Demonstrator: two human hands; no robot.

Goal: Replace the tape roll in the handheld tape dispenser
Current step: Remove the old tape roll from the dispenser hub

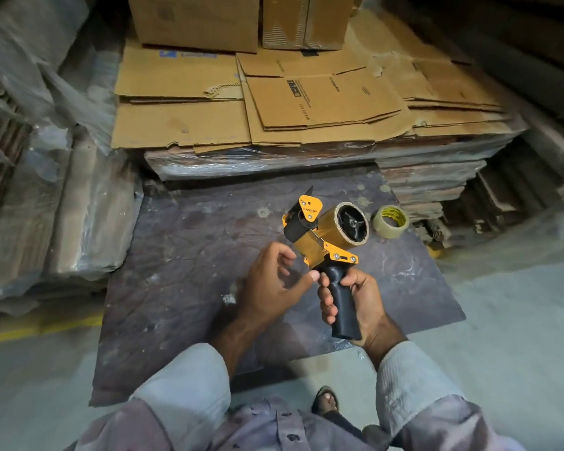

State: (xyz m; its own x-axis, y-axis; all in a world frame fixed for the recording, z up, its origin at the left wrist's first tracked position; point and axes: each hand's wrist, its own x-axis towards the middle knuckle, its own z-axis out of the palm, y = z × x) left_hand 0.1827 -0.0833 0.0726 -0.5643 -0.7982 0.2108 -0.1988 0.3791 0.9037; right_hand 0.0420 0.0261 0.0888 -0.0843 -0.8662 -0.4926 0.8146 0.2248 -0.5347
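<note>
We find the right hand (pixel 355 297) wrapped around the tape dispenser (pixel 326 242) handle, a brown roll (pixel 342 227) mounted. The left hand (pixel 271 284), fingers loosely curled and empty, sits just left. A second tape roll (pixel 390 221) lies on the dark board (pixel 183 255), far right.

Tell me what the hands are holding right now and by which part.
The right hand grips the tape dispenser by its black handle. The left hand holds nothing.

We see the tape dispenser (pixel 323 242) with glossy orange painted metal plates and a matt black plastic handle; the tape roll (pixel 339 227) on it is shiny brown film, over a worn, blotchy dark board (pixel 192 255).
</note>
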